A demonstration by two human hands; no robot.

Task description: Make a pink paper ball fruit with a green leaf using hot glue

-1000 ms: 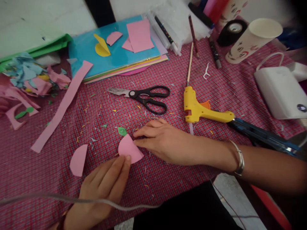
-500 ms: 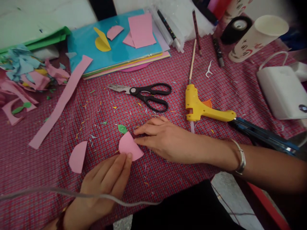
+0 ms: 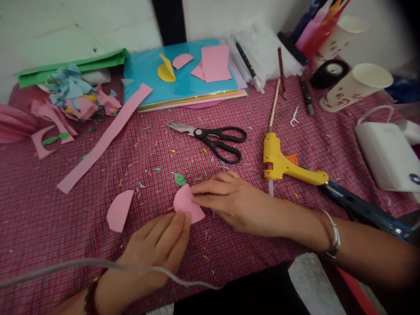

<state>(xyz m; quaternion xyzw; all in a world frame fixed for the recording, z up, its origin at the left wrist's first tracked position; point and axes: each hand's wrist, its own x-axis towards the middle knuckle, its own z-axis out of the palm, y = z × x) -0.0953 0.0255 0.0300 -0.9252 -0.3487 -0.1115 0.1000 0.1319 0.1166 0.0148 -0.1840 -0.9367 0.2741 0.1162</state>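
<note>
A pink rounded paper piece [image 3: 186, 202] lies on the checked cloth, with a small green paper leaf [image 3: 180, 179] at its top edge. My left hand [image 3: 157, 247] has its fingertips closed on the lower left of this piece. From the other side, my right hand [image 3: 241, 203] grips the right edge, its thumb side hidden beneath the fingers. Left of my left hand lies a separate pink paper half-circle [image 3: 120, 211]. Black-handled scissors [image 3: 215, 139] rest beyond the hands, blades pointing left. A yellow hot glue gun [image 3: 277, 159] lies past my right wrist.
A long pink paper strip [image 3: 105, 139] and a heap of paper scraps [image 3: 70, 98] lie at left. Behind are a blue folder [image 3: 141, 65], pens and paper cups [image 3: 356, 87]. A white box [image 3: 389, 155] stands at right. A grey cable [image 3: 82, 263] crosses over my left hand.
The camera view has shifted, so everything sits lower and mostly further right in the picture. Both hands stay at the pink piece, and my right fingertips now overlap its edge more.
</note>
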